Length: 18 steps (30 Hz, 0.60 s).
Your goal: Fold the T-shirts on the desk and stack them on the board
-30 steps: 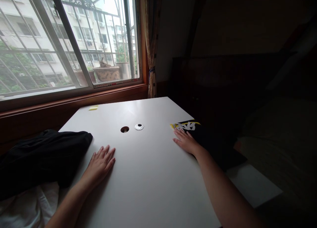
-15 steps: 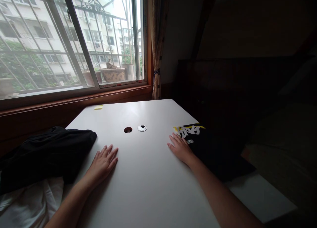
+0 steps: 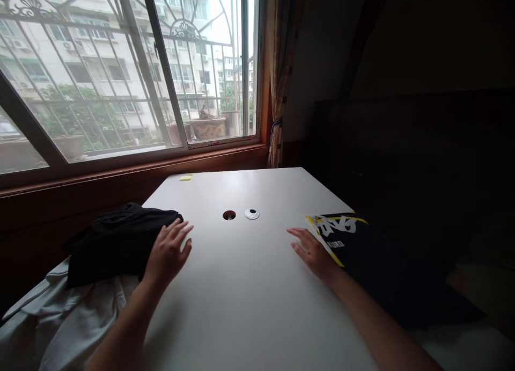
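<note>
My left hand (image 3: 167, 250), fingers apart and holding nothing, is at the right edge of a crumpled black garment (image 3: 116, 242). Whether it touches the cloth I cannot tell. Beneath that garment lies a white cloth (image 3: 80, 322), spilling toward the near left. On the other side, my right hand (image 3: 311, 253) is open with nothing in it, its fingers over the white table (image 3: 249, 285). Just right of it is a dark garment (image 3: 382, 269) with white lettering and yellow stripes, laid on the table's right side; the forearm covers part of it.
A round hole (image 3: 229, 215) and a white round cap (image 3: 252, 214) are in the tabletop. A yellow sticky note (image 3: 185, 177) is at the far left corner. Beyond the table are a barred window (image 3: 120, 81) and a tied curtain (image 3: 277, 129). The right side is very dark.
The view has turned left, so the scene sits further right. My left hand has risen from the tabletop to beside the black garment. My right hand has drawn off the dark garment's edge.
</note>
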Motion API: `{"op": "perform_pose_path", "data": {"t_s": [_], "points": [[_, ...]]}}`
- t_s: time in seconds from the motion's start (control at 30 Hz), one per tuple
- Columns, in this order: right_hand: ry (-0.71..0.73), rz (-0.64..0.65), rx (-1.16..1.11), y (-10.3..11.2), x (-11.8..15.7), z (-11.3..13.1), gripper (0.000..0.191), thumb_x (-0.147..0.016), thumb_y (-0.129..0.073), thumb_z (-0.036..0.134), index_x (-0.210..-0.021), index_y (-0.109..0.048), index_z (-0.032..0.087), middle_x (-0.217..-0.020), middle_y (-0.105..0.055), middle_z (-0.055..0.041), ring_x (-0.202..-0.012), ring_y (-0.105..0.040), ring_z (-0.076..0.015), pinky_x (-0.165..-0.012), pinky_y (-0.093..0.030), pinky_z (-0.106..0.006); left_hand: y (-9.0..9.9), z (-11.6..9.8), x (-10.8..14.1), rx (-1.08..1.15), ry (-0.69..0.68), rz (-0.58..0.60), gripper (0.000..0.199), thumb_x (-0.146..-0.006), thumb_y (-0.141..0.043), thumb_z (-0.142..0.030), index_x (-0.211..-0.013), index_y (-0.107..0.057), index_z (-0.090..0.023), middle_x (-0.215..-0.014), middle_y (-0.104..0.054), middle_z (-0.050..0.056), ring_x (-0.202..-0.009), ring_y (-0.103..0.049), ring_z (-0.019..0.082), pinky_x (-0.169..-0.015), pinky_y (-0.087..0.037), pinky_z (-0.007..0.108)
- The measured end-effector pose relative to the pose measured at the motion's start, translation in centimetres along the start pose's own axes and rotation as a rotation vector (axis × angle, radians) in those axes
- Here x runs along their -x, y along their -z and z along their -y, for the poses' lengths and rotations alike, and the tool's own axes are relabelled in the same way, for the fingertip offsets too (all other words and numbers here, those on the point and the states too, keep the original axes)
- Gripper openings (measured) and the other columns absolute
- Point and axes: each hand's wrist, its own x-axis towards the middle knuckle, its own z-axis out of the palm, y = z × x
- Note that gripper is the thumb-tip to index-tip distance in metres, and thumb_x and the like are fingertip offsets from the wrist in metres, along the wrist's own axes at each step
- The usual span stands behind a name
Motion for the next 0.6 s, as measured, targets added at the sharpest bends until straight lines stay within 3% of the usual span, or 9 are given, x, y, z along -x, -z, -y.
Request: {"op": "perform_pose_path", "data": {"t_s": [0.13,0.2,0.3,0.43,0.6], "points": [[0.022,0.001,-0.046,-0.2,0.1,-0.5,0.036,-0.098,-0.048,0.033,-0.132,-0.06,0.029,-0.131,-0.059,-0.0071,-0.126,-0.056,-0.0252,-0.111,-0.046,-0.045,3.0,3.2,0.8,-0.233,0.249,-0.206,0.046,-0.099,-0.045,-0.03,-0.143,-0.052,-0.022,-0.154,-0.046,0.01,-0.15,-0.025,0.033,-0.123,-0.011,0.058],[0.014,0.014,-0.089,-0.4,0.1,-0.6,0.036,-0.098,-0.049,0.031,-0.132,-0.059,0.029,-0.129,-0.06,-0.0071,-0.121,-0.059,-0.0247,-0.105,-0.05,-0.043,3.5,4.9,1.5,-0.313,0.36,-0.216,0.05,-0.098,-0.047,-0.033,-0.146,-0.048,-0.02,-0.152,-0.046,0.014,-0.146,-0.03,0.037,-0.119,-0.02,0.059],[0.002,0.034,-0.153,-0.5,0.1,-0.5,0.035,-0.097,-0.049,0.028,-0.13,-0.061,0.028,-0.123,-0.062,-0.0073,-0.113,-0.062,-0.0233,-0.097,-0.055,-0.04,3.4,6.8,2.2,-0.391,0.475,-0.118,0.048,-0.096,-0.049,-0.039,-0.138,-0.055,-0.016,-0.132,-0.057,0.017,-0.125,-0.049,0.039,-0.099,-0.043,0.051],[-0.011,0.071,-0.164,-0.1,0.0,0.1,0.031,-0.096,-0.049,0.025,-0.122,-0.066,0.025,-0.115,-0.066,-0.0076,-0.106,-0.065,-0.0226,-0.095,-0.054,-0.039,2.6,7.9,2.2,-0.441,0.48,-0.04,0.039,-0.096,-0.043,-0.039,-0.12,-0.063,-0.014,-0.113,-0.062,0.015,-0.107,-0.056,0.036,-0.083,-0.047,0.044],[-0.023,0.113,-0.14,0.4,0.1,0.8,0.028,-0.094,-0.051,0.022,-0.113,-0.072,0.024,-0.109,-0.07,-0.0069,-0.106,-0.064,-0.0235,-0.095,-0.052,-0.039,1.6,8.1,1.3,-0.204,0.353,-0.107,0.031,-0.091,-0.043,-0.036,-0.11,-0.059,-0.016,-0.103,-0.065,0.012,-0.1,-0.059,0.032,-0.089,-0.047,0.044]]}}
